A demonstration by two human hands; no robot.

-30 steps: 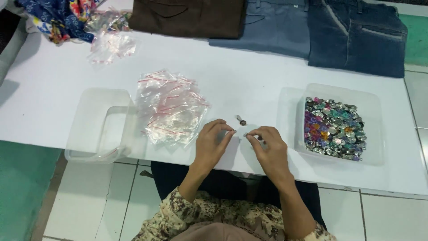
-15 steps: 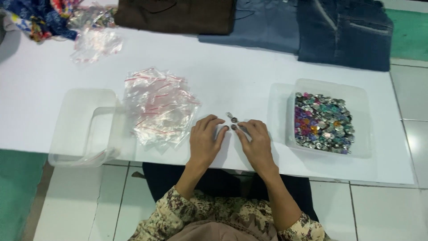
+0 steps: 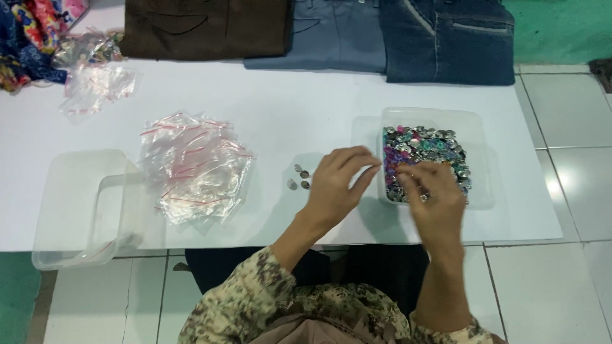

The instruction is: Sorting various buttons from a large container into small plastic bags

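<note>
A clear tub (image 3: 475, 127) of colourful buttons (image 3: 424, 156) sits at the white counter's (image 3: 319, 108) right side. The right hand (image 3: 430, 194) hovers over its near edge, fingers pinched narrow; whether they hold a button cannot be told. The left hand (image 3: 338, 181), fingers loosely spread, hangs beside four loose buttons (image 3: 298, 178), with plastic bags (image 3: 194, 169) further left.

On a white table (image 3: 306, 102), a pile of clear zip bags (image 3: 194, 167) lies just right of an empty clear plastic tub (image 3: 80, 210), with brown trousers (image 3: 204, 28), grey-blue jeans (image 3: 335, 35) and dark blue jeans (image 3: 446, 41) folded along its far edge and patterned cloth (image 3: 29, 32) at its far left corner.
</note>
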